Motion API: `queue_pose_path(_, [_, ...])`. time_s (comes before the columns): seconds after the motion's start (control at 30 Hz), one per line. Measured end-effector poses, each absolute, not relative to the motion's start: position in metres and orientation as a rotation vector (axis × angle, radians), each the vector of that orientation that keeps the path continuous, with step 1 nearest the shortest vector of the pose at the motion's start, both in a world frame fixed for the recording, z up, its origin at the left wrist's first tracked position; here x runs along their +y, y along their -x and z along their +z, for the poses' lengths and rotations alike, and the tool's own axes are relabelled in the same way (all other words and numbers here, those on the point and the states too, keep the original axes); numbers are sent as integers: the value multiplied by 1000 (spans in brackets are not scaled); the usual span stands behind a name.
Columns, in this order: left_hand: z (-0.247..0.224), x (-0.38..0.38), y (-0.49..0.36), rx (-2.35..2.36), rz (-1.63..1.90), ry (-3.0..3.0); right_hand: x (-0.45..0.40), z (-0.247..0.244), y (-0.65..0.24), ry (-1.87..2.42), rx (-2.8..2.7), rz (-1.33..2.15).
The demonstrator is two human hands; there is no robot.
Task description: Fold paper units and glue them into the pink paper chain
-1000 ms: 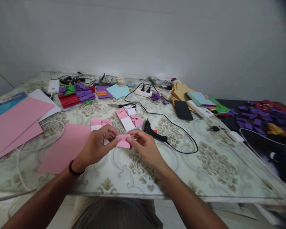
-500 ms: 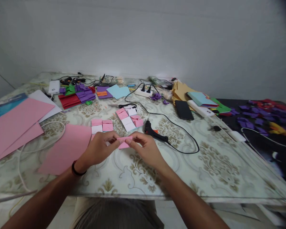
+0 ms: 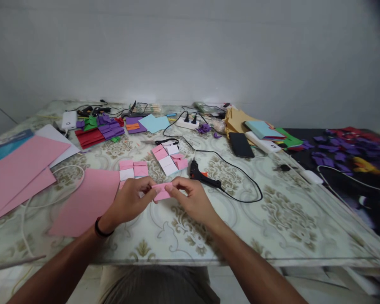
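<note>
"So, where is the small pink paper piece [image 3: 162, 193]?"

"Between both hands, over the table [image 3: 234, 232], nearer the front edge than the back and roughly midway between the left and right edges. Whether it touches the tabletop, I can't tell."

"How is it held?"

"The left hand [image 3: 131, 199] pinches one end and the right hand [image 3: 191, 196] the other. Both are clamped on it, thumbs on the face toward the person, fingers mostly out of sight behind."

"What would make this step go well?"

"It looks like a fold being pressed, so I'd match the edges first, then run the thumbs outward from the middle with even pressure. Paper that small probably skews if one hand pulls harder."

"Anything close by to mind?"

"Just beyond the left hand lies a pink-and-white panel [image 3: 126, 174], partly hidden by it. A second checkered panel [image 3: 167, 164] sits farther toward the back edge. On its right is a black glue gun [image 3: 194, 170]; I'd keep the right wrist off its cord [image 3: 240, 202]. A large pink sheet [image 3: 85, 198] spreads toward the front left corner."

"And farther out?"

"Scissors [image 3: 167, 141] behind the second panel, and a power strip [image 3: 186, 123] near the back edge."
</note>
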State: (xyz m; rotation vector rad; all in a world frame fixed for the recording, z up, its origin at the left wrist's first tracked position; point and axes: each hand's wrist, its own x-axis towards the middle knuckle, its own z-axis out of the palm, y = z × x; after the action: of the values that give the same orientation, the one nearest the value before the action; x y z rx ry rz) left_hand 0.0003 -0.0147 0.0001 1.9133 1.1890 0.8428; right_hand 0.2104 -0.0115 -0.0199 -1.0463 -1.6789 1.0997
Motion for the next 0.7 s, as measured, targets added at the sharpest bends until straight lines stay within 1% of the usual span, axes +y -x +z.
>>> queue_pose_path(0.2, [-2, -13, 0, 1120, 864, -1894, -10, -21, -210, 1025, -1630, 1171])
queue_pose_path(0.37, [-5, -10, 5, 1172, 957, -1790, -11, -22, -208, 863, -1507, 1276])
queue_pose_path(0.53, [-5, -8, 7, 1067, 931, -1644, -10, -18, -209, 847, -1652, 1185])
queue_pose_path(0.7, [-1, -10, 3, 1052, 855, -1719, -9, -20, -211, 896, -1647, 1110])
